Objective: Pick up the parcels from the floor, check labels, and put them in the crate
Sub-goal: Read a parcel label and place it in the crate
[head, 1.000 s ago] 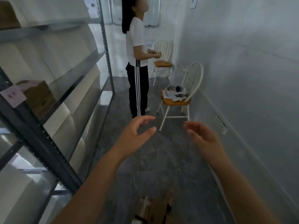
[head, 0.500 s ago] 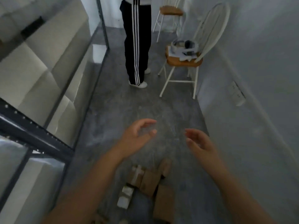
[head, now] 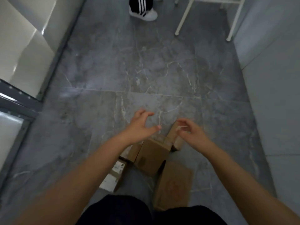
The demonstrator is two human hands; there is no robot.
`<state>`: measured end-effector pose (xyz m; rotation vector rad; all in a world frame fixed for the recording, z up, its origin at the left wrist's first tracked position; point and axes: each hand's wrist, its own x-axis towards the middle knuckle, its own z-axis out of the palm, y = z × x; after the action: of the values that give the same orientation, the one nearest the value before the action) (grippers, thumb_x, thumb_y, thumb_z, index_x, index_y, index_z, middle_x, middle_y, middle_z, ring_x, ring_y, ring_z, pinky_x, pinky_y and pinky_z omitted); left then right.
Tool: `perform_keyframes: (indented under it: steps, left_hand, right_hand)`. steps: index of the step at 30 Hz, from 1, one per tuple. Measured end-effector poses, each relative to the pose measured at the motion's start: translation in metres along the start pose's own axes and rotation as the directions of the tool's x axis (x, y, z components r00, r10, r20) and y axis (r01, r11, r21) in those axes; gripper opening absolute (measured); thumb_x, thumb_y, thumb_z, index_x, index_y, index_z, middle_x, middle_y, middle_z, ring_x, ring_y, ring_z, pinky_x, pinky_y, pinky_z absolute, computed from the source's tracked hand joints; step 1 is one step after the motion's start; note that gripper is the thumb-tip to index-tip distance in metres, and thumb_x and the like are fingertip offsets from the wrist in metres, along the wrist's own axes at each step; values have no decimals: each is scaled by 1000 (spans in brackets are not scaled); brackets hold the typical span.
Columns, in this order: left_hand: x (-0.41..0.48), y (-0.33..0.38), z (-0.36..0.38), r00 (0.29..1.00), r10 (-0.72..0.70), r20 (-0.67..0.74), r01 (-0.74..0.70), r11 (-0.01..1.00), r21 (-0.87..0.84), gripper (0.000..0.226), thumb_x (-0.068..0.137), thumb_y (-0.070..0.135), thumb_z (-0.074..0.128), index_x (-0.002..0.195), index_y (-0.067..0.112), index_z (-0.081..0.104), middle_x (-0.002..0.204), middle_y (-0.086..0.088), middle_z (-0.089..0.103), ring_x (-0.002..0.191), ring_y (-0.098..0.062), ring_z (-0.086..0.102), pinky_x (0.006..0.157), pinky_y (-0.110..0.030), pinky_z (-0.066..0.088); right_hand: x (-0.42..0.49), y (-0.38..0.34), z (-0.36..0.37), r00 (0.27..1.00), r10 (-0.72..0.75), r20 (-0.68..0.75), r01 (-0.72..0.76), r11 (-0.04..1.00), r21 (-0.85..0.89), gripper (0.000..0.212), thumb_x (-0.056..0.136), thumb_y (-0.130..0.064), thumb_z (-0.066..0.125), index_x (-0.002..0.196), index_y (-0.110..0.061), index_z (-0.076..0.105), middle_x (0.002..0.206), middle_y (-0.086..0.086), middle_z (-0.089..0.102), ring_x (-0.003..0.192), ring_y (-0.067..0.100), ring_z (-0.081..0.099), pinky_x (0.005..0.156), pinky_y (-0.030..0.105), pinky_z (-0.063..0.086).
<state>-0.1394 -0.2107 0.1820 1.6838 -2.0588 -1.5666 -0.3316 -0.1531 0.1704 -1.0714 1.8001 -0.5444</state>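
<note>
- Left hand (head: pixel 140 126) at lower centre of the frame, fingers loosely spread and half curled, grasping nothing; right hand (head: pixel 192 132) just right of it, likewise released and empty
- Parcels (head: pixel 152 157), brown cardboard boxes, lie clustered on the grey marbled floor (head: pixel 146 65) at lower centre, beneath both hands in the frame; the lower-left one bears a white label (head: pixel 119 167)
- Metal shelving (head: pixel 19 104) along the left edge; white chair legs (head: pixel 183 18) upper right; another person's striped shoe (head: pixel 144 13) top centre

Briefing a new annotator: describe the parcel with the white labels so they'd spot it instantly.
On the grey floor, a cluster of cardboard parcels lies low in the middle of the view. The labelled parcel is at the cluster's left edge, beside the left forearm. Only it shows white printed stickers on top; the rest show mostly bare brown cardboard.
</note>
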Motion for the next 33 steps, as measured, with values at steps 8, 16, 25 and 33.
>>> perform_keyframes:
  steps: [8, 16, 25, 33]
  left_hand:
    - [58, -69, 55, 968, -214, 135, 211, 977, 38, 78, 91, 47, 53, 151, 16, 14, 159, -8, 12, 145, -27, 18, 114, -37, 23]
    - [59, -67, 71, 927, -341, 153, 367, 909, -196, 57, 93, 38, 55, 138, 7, 37, 131, 0, 49, 121, -23, 50, 91, -23, 39]
    - [-23, 29, -1, 962, -244, -121, 198, 932, -303, 78, 63, 75, 55, 122, 24, 51, 129, -3, 51, 122, -21, 49, 106, -36, 39]
    - [-163, 235, -130, 915, 97, -392, -210, 943, -257, 61, 68, 76, 55, 111, 34, 46, 120, 12, 47, 100, 5, 53, 80, -17, 47]
  right_hand:
    - [40, 62, 45, 948, 271, 168, -256, 961, -104, 48, 94, -19, 51, 139, -9, 37, 136, 17, 47, 114, 24, 53, 77, 28, 45]
    - [29, 60, 66, 908, 387, 162, -407, 905, 121, 43, 93, -25, 49, 135, -15, 42, 118, 7, 53, 91, 17, 52, 75, 31, 44]
    - [-62, -76, -11, 959, 282, 18, -254, 831, 494, 57, 94, -11, 48, 146, -19, 26, 129, 5, 50, 98, 17, 57, 77, 32, 51]
    - [-191, -251, -125, 955, 297, -11, -174, 588, 790, 26, 94, -20, 44, 113, -13, 60, 95, 5, 66, 88, 14, 64, 67, 32, 56]
